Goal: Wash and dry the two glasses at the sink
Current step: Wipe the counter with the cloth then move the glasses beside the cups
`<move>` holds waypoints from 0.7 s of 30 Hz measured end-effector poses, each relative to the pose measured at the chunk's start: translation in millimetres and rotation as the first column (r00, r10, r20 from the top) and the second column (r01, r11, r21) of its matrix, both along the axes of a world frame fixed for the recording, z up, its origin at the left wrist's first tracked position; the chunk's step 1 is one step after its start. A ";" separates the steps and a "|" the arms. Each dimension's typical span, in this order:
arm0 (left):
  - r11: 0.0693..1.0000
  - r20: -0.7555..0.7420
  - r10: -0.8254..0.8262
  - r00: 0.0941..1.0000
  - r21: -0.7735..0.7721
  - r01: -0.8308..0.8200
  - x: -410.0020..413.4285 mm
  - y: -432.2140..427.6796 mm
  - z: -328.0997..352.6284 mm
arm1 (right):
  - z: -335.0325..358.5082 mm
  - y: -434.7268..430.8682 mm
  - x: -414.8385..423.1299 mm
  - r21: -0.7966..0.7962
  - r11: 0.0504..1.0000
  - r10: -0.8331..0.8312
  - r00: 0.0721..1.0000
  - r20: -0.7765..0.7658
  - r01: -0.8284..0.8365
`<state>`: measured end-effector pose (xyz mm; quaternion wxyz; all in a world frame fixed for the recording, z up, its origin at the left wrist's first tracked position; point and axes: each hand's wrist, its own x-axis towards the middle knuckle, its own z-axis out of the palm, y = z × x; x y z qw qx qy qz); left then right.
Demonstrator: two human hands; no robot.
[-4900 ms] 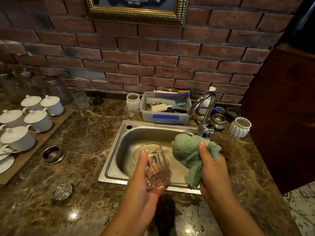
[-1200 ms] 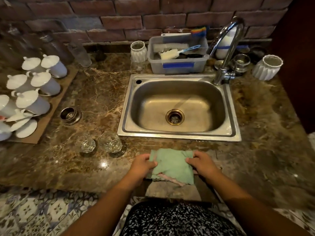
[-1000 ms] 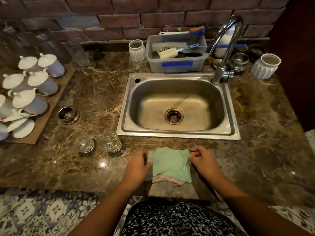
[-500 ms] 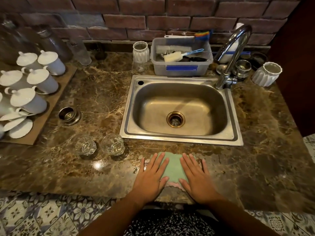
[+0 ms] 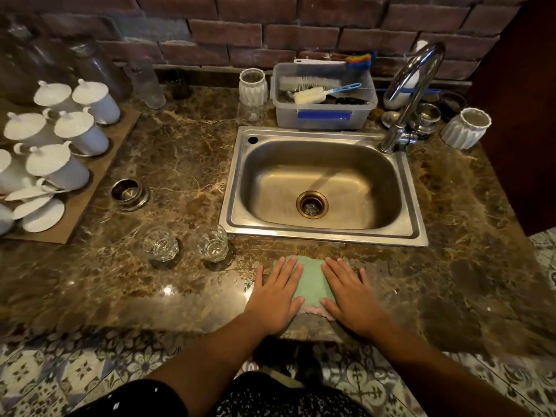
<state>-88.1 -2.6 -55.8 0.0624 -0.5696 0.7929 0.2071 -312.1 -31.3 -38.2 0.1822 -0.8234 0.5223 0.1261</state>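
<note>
Both glasses stand upright on the table, left of the sink [image 5: 323, 236] and just apart from each other: the left glass [image 5: 161, 246] and the right glass [image 5: 213, 245]. Neither hand touches them. The left hand [image 5: 278, 291] and the right hand [image 5: 350, 293] lie flat, fingers spread, holding nothing, each pressing one side of the green cloth [image 5: 313, 284] at the table's front edge.

The main risk, as I judge it, is the right glass: it sits near the left hand, so a careless sweep of that arm when it lifts away could knock it over or send it against its neighbour. Thick as they look, two glasses clinking on stone could chip. The table [image 5: 180, 164] is polished brown marble with pale veins, shiny and apparently still wet in patches near the cloth, so a nudged glass may slide more than tip. The cloth overhangs the front edge slightly, showing a pink underside; if released carelessly it might slip to the tiled floor [image 5: 60, 377].

The glasses are clear, short and faceted, with heavy bases that catch the light. The cloth looks soft and fluffy, folded roughly square. The sink is brushed steel, a rounded rectangle with a brass-toned drain [image 5: 312, 204], empty, under a curved chrome tap [image 5: 409, 94].
</note>
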 end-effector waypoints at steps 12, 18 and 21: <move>0.962 -0.007 0.273 0.962 -0.022 -0.273 63.2 -0.2 117.3 | 78.2 -36.1 59.8 0.094 0.994 0.053 0.993 0.108 -0.063; 0.919 -0.041 0.346 0.937 -0.185 -0.347 134.0 -1.1 148.8 | 116.1 -35.8 125.8 -0.008 0.997 0.083 0.982 0.171 -0.082; 0.912 -0.052 0.325 0.944 -0.249 -0.328 170.8 -9.7 144.7 | 123.9 -37.4 167.3 -0.069 0.995 0.083 0.970 0.230 -0.069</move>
